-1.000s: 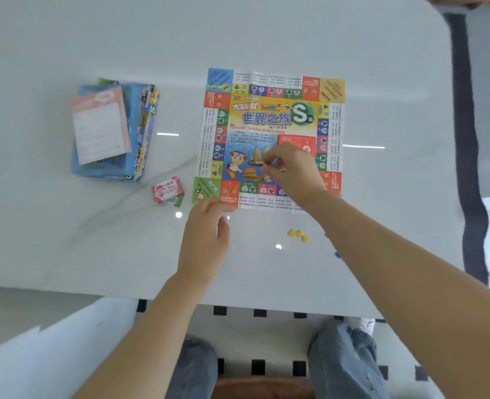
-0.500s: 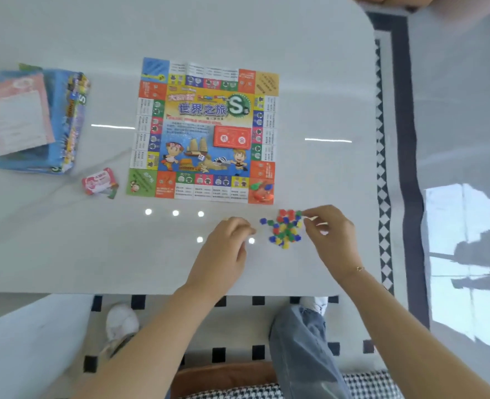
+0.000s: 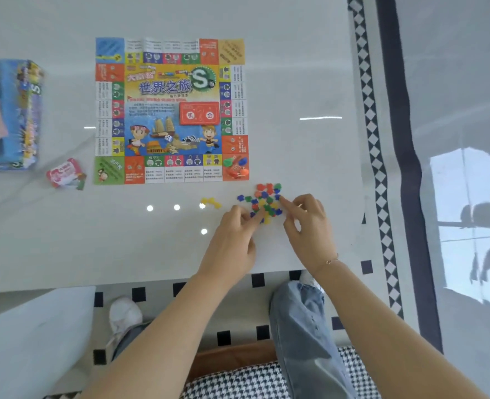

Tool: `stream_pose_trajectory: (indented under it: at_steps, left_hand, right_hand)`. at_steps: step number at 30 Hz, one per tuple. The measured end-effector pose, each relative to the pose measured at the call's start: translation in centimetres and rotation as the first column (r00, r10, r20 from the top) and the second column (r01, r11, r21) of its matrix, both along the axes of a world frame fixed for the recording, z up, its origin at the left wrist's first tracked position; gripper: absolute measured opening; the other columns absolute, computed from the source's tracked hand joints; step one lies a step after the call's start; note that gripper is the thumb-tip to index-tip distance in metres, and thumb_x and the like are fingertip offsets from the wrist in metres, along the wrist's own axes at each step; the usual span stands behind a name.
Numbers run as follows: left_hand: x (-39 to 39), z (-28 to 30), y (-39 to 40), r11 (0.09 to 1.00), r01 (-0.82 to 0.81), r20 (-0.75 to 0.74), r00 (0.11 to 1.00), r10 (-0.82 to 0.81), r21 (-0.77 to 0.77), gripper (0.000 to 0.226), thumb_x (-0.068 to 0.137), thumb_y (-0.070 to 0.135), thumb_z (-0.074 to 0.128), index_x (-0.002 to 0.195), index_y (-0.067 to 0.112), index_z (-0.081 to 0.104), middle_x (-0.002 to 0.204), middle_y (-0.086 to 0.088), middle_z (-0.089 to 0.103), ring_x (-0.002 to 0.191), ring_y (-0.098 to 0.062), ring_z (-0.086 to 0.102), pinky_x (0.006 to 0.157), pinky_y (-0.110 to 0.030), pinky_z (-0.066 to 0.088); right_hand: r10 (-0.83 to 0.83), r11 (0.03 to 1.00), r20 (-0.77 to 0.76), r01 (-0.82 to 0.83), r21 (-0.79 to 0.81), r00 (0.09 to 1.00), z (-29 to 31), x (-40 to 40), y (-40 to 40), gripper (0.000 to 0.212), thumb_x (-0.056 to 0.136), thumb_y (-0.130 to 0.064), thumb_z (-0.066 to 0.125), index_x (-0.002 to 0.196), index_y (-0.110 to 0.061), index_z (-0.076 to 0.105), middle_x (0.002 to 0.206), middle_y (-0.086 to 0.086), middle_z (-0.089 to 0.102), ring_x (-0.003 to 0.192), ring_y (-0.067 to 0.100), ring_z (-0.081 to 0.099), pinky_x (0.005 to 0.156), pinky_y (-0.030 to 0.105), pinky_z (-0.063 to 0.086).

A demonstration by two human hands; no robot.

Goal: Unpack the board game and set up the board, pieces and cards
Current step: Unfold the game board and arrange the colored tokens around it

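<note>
The colourful paper game board (image 3: 171,110) lies flat on the white table (image 3: 65,240). A red card deck (image 3: 199,113) and a small white die (image 3: 168,137) rest on it, and coloured pawns (image 3: 236,162) stand on its near right corner. Just below that corner lies a heap of small red, blue, green and yellow plastic pieces (image 3: 265,201). My left hand (image 3: 233,240) reaches its fingertips into the heap's left side. My right hand (image 3: 310,226) touches the heap's right side with an extended finger. A few yellow pieces (image 3: 211,202) lie apart to the left.
The blue game box (image 3: 22,116) with a pink-edged sheet on it sits at the far left. A small pink card pack (image 3: 65,173) lies near the board's near left corner. The table's near edge runs just behind my wrists; a patterned rug lies below.
Both hands have closed in on the heap of plastic pieces from either side. A few yellow pieces now lie separate to the left. The view has shifted slightly.
</note>
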State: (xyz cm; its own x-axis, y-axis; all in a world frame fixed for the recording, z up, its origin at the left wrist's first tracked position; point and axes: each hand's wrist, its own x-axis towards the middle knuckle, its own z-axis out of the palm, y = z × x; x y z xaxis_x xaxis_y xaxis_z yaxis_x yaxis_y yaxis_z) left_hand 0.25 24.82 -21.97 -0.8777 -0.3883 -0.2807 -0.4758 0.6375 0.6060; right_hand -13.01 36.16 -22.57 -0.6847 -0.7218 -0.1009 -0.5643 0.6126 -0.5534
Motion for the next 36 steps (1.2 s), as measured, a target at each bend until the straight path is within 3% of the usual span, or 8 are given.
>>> stream_pose_trajectory:
  at_steps: [8, 12, 17, 22, 26, 31, 36]
  left_hand:
    - [2.7, 0.0, 0.8, 0.990, 0.080, 0.051, 0.996, -0.075, -0.114, 0.068, 0.077, -0.002, 0.062, 0.139, 0.021, 0.046, 0.124, -0.005, 0.043, 0.103, -0.021, 0.048, 0.085, -0.031, 0.051]
    - [3.1, 0.1, 0.8, 0.986, 0.092, 0.036, 0.995, -0.088, -0.139, 0.065, 0.072, -0.008, 0.062, 0.133, 0.014, 0.054, 0.123, -0.008, 0.049, 0.101, -0.026, 0.055, 0.079, -0.038, 0.054]
    - [4.6, 0.6, -0.3, 0.988, 0.020, 0.037, 0.999, -0.015, -0.153, 0.063, 0.069, -0.012, 0.065, 0.128, 0.007, 0.056, 0.122, -0.008, 0.053, 0.098, -0.024, 0.058, 0.077, -0.036, 0.056]
    - [5.0, 0.4, -1.7, 0.985, -0.070, 0.048, 0.996, 0.079, -0.158, 0.062, 0.074, -0.012, 0.057, 0.132, 0.007, 0.053, 0.127, -0.008, 0.051, 0.103, -0.025, 0.055, 0.083, -0.038, 0.053]
    - [4.8, 0.3, -2.1, 0.979, -0.144, 0.050, 0.987, 0.152, -0.142, 0.063, 0.079, -0.008, 0.057, 0.139, 0.010, 0.046, 0.129, -0.008, 0.048, 0.110, -0.023, 0.052, 0.090, -0.036, 0.052]
    - [4.2, 0.6, -0.4, 0.996, -0.046, -0.012, 0.999, 0.045, -0.078, 0.061, 0.078, -0.008, 0.056, 0.134, 0.014, 0.051, 0.123, -0.008, 0.051, 0.101, -0.022, 0.055, 0.084, -0.036, 0.052]
    - [3.7, 0.4, 1.8, 0.999, 0.029, -0.026, 0.999, -0.030, -0.036, 0.064, 0.076, -0.008, 0.060, 0.134, 0.018, 0.052, 0.119, -0.007, 0.051, 0.095, -0.022, 0.055, 0.080, -0.035, 0.053]
  right_hand:
    - [-0.081, 0.996, -0.024, 0.082, 0.023, 0.996, -0.1, 1.9, 2.5, 0.042, 0.082, 0.003, 0.051, 0.121, -0.007, 0.064, 0.095, 0.010, 0.056, 0.087, 0.025, 0.052, 0.061, 0.026, 0.041]
    - [-0.144, 0.990, 0.044, 0.143, 0.009, 0.989, -0.1, 3.9, 3.7, 0.038, 0.082, 0.007, 0.052, 0.116, -0.004, 0.066, 0.095, 0.009, 0.057, 0.088, 0.025, 0.054, 0.064, 0.030, 0.048]
    - [-0.108, 0.994, 0.058, 0.106, 0.028, 0.993, 0.1, 7.2, 3.2, 0.039, 0.082, 0.000, 0.048, 0.115, -0.006, 0.068, 0.096, 0.004, 0.057, 0.091, 0.014, 0.049, 0.067, 0.018, 0.042]
    - [0.000, 1.000, 0.140, 0.003, -0.018, 0.990, 0.2, 8.0, 1.3, 0.039, 0.084, -0.001, 0.048, 0.119, -0.009, 0.065, 0.097, 0.003, 0.055, 0.091, 0.017, 0.052, 0.071, 0.022, 0.047]
    - [-0.111, 0.990, 0.147, 0.122, -0.064, 0.983, 0.3, 6.8, 1.1, 0.042, 0.086, 0.001, 0.047, 0.123, -0.009, 0.062, 0.096, 0.002, 0.057, 0.088, 0.016, 0.052, 0.074, 0.020, 0.044]
    - [-0.064, 0.998, 0.091, 0.065, -0.004, 0.994, 0.1, 5.3, 0.7, 0.045, 0.085, 0.005, 0.051, 0.128, -0.007, 0.058, 0.090, 0.006, 0.051, 0.084, 0.021, 0.049, 0.071, 0.027, 0.044]
    - [-0.023, 0.999, 0.057, 0.021, 0.032, 0.998, 0.2, 5.1, 1.6, 0.042, 0.083, 0.003, 0.049, 0.120, -0.007, 0.064, 0.086, 0.007, 0.049, 0.081, 0.022, 0.048, 0.065, 0.027, 0.043]
